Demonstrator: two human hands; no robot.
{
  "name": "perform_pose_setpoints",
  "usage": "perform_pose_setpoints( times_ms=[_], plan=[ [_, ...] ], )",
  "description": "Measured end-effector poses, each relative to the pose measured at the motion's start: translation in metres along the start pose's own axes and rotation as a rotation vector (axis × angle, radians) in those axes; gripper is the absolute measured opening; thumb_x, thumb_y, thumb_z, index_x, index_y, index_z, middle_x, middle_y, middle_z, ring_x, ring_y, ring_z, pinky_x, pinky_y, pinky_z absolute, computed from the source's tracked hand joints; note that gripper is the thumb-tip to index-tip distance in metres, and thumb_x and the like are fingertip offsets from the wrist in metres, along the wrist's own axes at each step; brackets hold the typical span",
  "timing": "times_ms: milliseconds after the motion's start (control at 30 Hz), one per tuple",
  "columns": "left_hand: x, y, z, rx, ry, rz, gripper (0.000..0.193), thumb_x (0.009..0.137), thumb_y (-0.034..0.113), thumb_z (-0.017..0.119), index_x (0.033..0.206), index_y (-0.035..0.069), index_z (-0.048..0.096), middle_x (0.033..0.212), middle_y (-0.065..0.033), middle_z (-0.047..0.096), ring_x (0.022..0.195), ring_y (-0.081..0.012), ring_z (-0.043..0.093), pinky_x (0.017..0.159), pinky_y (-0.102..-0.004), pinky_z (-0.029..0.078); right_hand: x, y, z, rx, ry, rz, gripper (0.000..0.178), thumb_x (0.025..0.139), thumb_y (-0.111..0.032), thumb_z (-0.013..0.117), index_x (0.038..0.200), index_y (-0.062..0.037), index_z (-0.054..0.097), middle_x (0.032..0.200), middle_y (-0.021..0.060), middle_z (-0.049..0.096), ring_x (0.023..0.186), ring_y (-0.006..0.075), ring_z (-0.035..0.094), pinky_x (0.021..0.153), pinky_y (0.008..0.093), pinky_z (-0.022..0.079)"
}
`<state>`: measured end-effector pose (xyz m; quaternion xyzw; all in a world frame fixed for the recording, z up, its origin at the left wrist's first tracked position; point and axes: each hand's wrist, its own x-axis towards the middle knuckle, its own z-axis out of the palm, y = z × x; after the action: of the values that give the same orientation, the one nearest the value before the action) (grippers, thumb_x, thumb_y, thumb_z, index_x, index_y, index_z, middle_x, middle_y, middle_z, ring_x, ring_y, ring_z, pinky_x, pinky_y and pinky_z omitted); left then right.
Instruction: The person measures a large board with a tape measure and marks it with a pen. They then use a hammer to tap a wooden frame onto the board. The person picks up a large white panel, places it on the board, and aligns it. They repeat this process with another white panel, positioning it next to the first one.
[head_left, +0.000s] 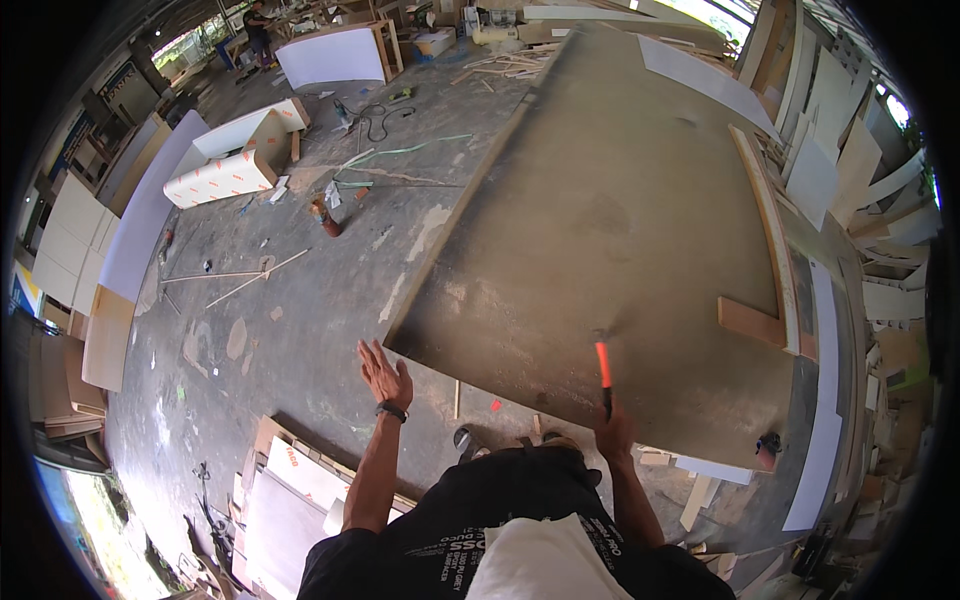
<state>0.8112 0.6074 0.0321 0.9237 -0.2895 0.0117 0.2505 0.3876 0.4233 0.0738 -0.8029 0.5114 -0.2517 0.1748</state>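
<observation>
A large brown board [560, 260] lies raised in front of me, stretching away to the back right. My right hand [614, 434] is closed around the black grip of a hammer [604, 366] with an orange shaft. The shaft points away from me over the near part of the board; its head end is dark and blurred. My left hand [385, 376] is held out beside the board's near left corner, fingers stretched and holding nothing. Whether it touches the board's edge I cannot tell.
An L-shaped wooden strip [765, 240] lies on the board's right side. White-topped panels [300, 500] are stacked at the near left. A red-brown container [326, 218], thin sticks [258, 275] and a curved white piece [225, 175] lie on the floor. Another person [257, 35] stands far back.
</observation>
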Motion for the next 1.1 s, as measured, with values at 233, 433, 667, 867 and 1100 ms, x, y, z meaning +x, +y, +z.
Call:
perform_pose_setpoints(
  times_ms=[233, 433, 667, 867, 1100],
  plan=[
    [0.005, 0.069, 0.033, 0.213, -0.119, 0.348, 0.074, 0.094, 0.043, 0.049, 0.151, 0.004, 0.023, 0.159, -0.0242, 0.01, 0.147, -0.0445, 0.005, 0.115, -0.0604, 0.007, -0.035, 0.083, -0.066, -0.414, 0.133, 0.6, 0.032, 0.087, -0.028, 0.066, 0.11, -0.006, 0.064, 0.088, 0.0193, 0.068, 0.082, 0.0394, 0.066, 0.07, 0.0488, 0.05],
    [-0.071, 0.104, 0.003, -0.033, -0.564, 1.102, 0.069, 0.093, 0.038, 0.052, 0.149, 0.007, 0.029, 0.159, -0.0186, 0.016, 0.148, -0.0362, 0.011, 0.117, -0.0571, 0.012, -0.041, 0.131, -0.087, -0.57, 0.318, 0.93, 0.035, 0.09, -0.036, 0.061, 0.108, -0.0061, 0.062, 0.095, 0.017, 0.07, 0.089, 0.0368, 0.067, 0.076, 0.0496, 0.051],
    [-0.081, -0.074, -0.016, 0.022, -0.704, 0.112, 0.036, 0.091, 0.023, 0.052, 0.125, 0.012, 0.059, 0.101, -0.0213, 0.068, 0.088, -0.0424, 0.065, 0.083, -0.0511, 0.052, -0.013, 0.18, -0.093, -0.965, 0.401, 1.092, 0.044, 0.09, -0.035, 0.056, 0.124, -0.0081, 0.05, 0.121, 0.0091, 0.046, 0.113, 0.0291, 0.049, 0.086, 0.0498, 0.044],
    [-0.133, -0.222, -0.06, 0.114, -0.334, -0.761, 0.05, 0.09, 0.05, 0.057, 0.077, 0.004, 0.072, 0.083, -0.0232, 0.068, 0.09, -0.0398, 0.066, 0.081, -0.0465, 0.051, 0.047, 0.093, 0.02, -0.845, 0.546, 0.42, 0.048, 0.086, -0.028, 0.063, 0.127, -0.007, 0.049, 0.133, 0.0125, 0.045, 0.122, 0.0313, 0.048, 0.093, 0.0483, 0.044],
    [-0.185, -0.247, -0.06, -0.142, -0.433, -0.812, 0.05, 0.088, 0.049, 0.059, 0.08, 0.002, 0.073, 0.072, -0.0201, 0.068, 0.074, -0.0352, 0.068, 0.07, -0.0441, 0.052, 0.11, -0.152, 0.149, -0.448, 0.224, 0.033, 0.047, 0.082, -0.023, 0.07, 0.125, -0.0091, 0.055, 0.137, 0.0157, 0.044, 0.127, 0.0329, 0.043, 0.101, 0.048, 0.038]
  ],
)
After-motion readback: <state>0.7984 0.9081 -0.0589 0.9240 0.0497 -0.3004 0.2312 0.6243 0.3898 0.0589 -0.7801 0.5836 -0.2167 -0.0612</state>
